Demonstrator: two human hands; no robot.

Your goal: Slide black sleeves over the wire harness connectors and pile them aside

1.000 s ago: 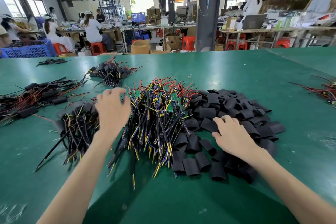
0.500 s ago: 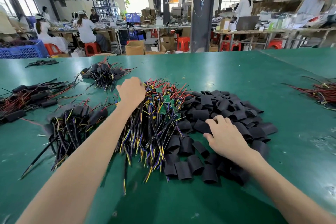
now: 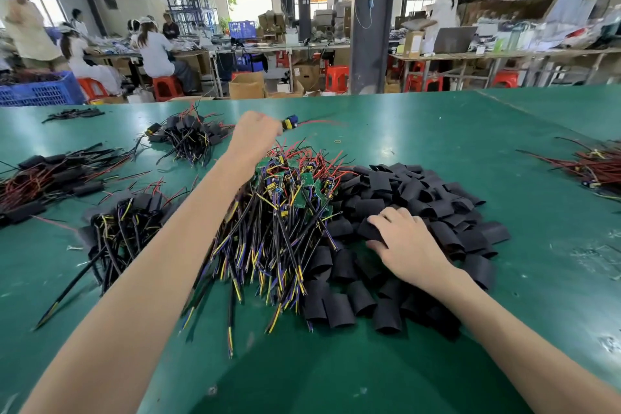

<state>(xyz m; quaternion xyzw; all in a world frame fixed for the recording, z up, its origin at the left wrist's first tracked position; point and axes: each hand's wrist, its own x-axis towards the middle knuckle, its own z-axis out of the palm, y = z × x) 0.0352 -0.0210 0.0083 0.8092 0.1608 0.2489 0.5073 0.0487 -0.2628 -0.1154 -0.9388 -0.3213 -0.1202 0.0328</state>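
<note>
On the green bench [image 3: 420, 131], three heaps of sleeved harnesses [image 3: 131, 222] lie at the left, well apart from the loose stock. The left hand [image 3: 257, 134] is raised over the far edge of the middle heap, its fingers closed in a fist around one harness [image 3: 290, 122], whose yellow and blue end and red wire stick out to the right of the knuckles. Below it lies the pile of bare harnesses [image 3: 285, 212] with green boards. Touching that pile on its right is the heap of black sleeves [image 3: 437, 198]. The right hand [image 3: 403, 242] rests on this heap, thumb and forefinger pinching one black sleeve [image 3: 368, 231]. Red wires [image 3: 598, 165] lie at the far right.
</note>
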